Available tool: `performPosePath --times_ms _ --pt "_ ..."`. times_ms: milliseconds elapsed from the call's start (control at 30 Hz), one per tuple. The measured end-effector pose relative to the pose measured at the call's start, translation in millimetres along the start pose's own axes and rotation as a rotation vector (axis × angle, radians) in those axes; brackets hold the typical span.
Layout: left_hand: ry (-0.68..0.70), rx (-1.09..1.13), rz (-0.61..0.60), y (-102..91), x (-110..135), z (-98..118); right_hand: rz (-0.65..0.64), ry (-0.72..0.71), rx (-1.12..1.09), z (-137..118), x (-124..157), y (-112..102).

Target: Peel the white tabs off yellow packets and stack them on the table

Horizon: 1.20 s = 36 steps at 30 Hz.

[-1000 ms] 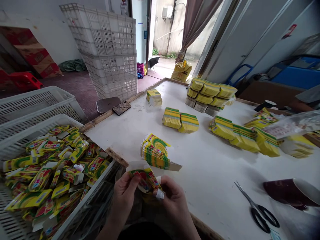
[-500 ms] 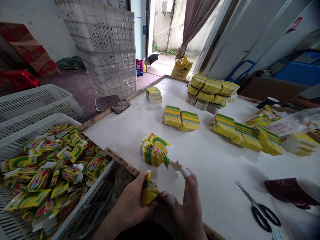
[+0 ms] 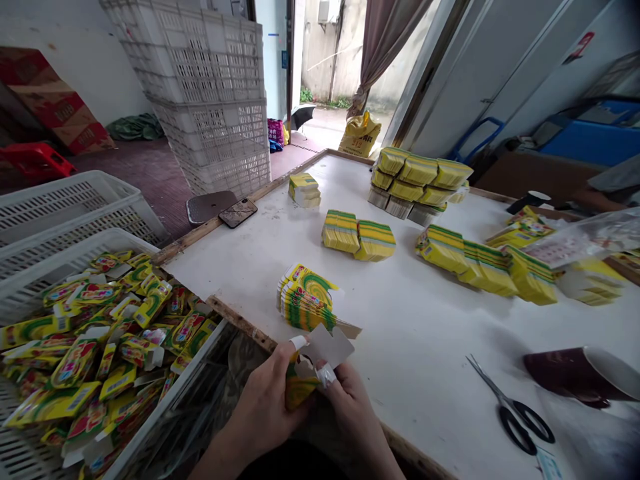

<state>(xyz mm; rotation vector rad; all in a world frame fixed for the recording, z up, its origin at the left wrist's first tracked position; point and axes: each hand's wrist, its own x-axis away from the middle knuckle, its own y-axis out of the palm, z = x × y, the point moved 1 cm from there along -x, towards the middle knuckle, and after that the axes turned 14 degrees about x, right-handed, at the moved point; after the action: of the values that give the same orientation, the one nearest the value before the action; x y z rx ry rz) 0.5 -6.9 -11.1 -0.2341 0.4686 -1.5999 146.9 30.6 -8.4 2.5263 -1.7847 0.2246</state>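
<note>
Between my hands, just over the table's near edge, is a small yellow-green carton (image 3: pixel 299 392) with its white end flap (image 3: pixel 331 347) standing up. My left hand (image 3: pixel 265 397) is closed around the carton's left side. On the other side my right hand (image 3: pixel 349 400) is closed at the carton's open end, its taped thumb against the flaps. White tape wraps fingertips on both hands. Right beyond them a fanned stack of flat cartons (image 3: pixel 306 298) lies on the white table (image 3: pixel 400 360). What is inside the carton is hidden.
At left stands a white crate (image 3: pixel 145 241) heaped with filled-out cartons (image 3: pixel 85 353). Bundled flat cartons (image 3: pixel 375 240) sit across the table. A phone (image 3: pixel 239 213) lies by the left edge; scissors (image 3: pixel 510 407) and a tipped dark mug (image 3: pixel 560 375) are at right. Stacked crates (image 3: pixel 220 87) rise behind.
My right hand has come in from the fanned stack and closed onto the carton's end. The white flap has shifted with it. The view has moved slightly.
</note>
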Motion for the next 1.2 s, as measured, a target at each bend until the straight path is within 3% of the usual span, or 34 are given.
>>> performPosePath --times_ms 267,467,533,667,767,867,933,1067,1200 --pt "0.025 -0.024 0.06 6.2 0 3 0.149 -0.161 0.238 11 12 -1" --pt "0.112 -0.132 0.099 11.0 1 2 0.042 -0.047 -0.013 12 3 4" --pt "0.079 -0.111 0.09 11.6 0 2 0.006 -0.046 0.015 15 3 4" --pt "-0.025 0.027 -0.005 15.5 -1 -4 -0.077 -0.272 0.309 22 9 3" --pt "-0.012 0.054 0.035 18.2 0 -14 -0.095 -0.425 0.477 25 8 0" --pt "-0.025 -0.02 0.155 11.5 0 -20 0.019 -0.441 0.542 26 2 -10" --pt "-0.04 -0.073 0.174 1.4 -1 -19 0.054 -0.462 0.6 27 0 -16" --pt "-0.003 -0.107 0.102 -17.4 -5 -7 -0.059 -0.53 0.7 29 -1 -20" --pt "0.026 -0.116 0.082 -23.3 -8 2 -0.055 -0.529 0.736 22 -2 -24"
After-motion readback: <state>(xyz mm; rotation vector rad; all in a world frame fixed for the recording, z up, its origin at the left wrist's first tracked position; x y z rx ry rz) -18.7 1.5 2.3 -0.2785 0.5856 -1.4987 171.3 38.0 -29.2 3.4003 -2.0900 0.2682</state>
